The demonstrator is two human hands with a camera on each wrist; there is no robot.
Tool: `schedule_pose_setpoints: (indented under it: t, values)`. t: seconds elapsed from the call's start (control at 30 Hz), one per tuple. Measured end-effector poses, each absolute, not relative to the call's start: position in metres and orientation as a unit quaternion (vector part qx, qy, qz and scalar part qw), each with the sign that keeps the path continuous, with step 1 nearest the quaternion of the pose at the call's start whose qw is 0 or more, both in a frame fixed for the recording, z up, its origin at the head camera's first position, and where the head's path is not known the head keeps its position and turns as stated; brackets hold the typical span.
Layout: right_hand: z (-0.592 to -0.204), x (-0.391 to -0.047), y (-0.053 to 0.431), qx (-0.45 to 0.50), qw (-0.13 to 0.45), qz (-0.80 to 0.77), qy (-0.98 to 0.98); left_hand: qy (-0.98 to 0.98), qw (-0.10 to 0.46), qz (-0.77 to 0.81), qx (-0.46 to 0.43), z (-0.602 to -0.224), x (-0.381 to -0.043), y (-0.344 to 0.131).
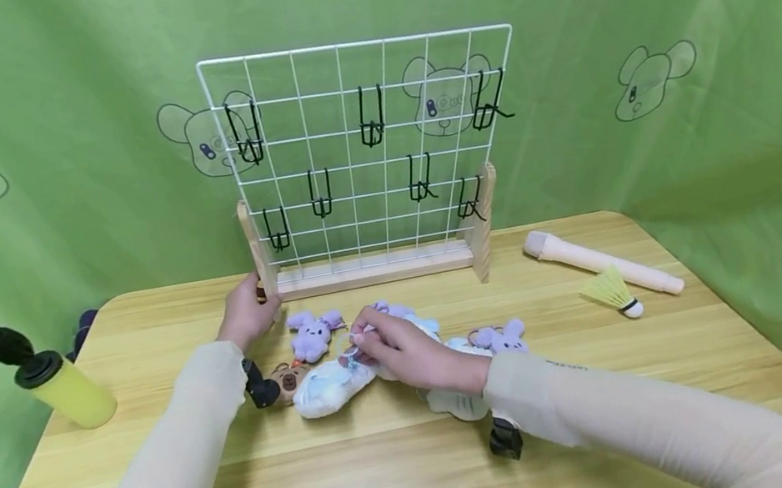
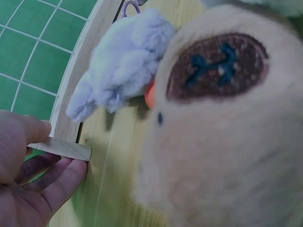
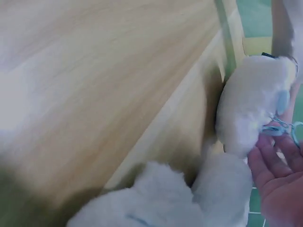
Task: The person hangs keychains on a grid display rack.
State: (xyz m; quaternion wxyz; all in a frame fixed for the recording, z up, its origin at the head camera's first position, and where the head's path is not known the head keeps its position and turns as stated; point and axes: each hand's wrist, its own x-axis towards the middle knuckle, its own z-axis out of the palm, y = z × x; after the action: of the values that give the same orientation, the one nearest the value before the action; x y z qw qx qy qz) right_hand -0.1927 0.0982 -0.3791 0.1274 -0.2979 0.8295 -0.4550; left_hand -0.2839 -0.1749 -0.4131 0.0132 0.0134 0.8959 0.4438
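Note:
At the rack's left end, my left hand (image 1: 247,314) holds the wooden foot (image 2: 66,148) between thumb and fingers. My right hand (image 1: 415,352) pinches the light-blue key ring (image 3: 278,128) of a white and blue plush keychain (image 1: 332,387) lying on the table. Close by the left wrist are a brown plush bear (image 1: 288,381) and a purple plush keychain (image 1: 312,336). More white plush toys (image 1: 460,402) lie partly hidden beneath the right forearm, with another purple plush (image 1: 500,339) beyond it.
Behind the toys stands a white wire grid rack (image 1: 347,149) with several black hooks (image 1: 371,120). A yellow hand pump (image 1: 71,389) is at the left. To the right lie a pale microphone-shaped object (image 1: 602,261) and a yellow shuttlecock (image 1: 614,292). Green curtain surrounds the table.

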Motion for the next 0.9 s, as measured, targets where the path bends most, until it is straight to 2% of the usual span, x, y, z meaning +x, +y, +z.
schedule_pose_setpoints:
  t: [0.2,0.53,0.73,0.9]
  values:
    - [-0.376,-0.201,0.096,-0.268,0.131,-0.537,0.789,0.899,0.015,0.438,0.018,-0.413,-0.283,-0.175]
    - [-0.356,-0.213,0.095,-0.256,0.105,-0.56,0.781,0.896,0.021,0.444,0.018,-0.415,-0.283,-0.174]
    - [-0.322,-0.229,0.085,-0.259,0.059,-0.559,0.785,0.898,0.017,0.439,0.018,-0.415,-0.284,-0.176]
    - [-0.284,-0.245,0.068,-0.272,0.049,-0.594,0.755,0.899,0.017,0.437,0.02,-0.415,-0.285,-0.176]
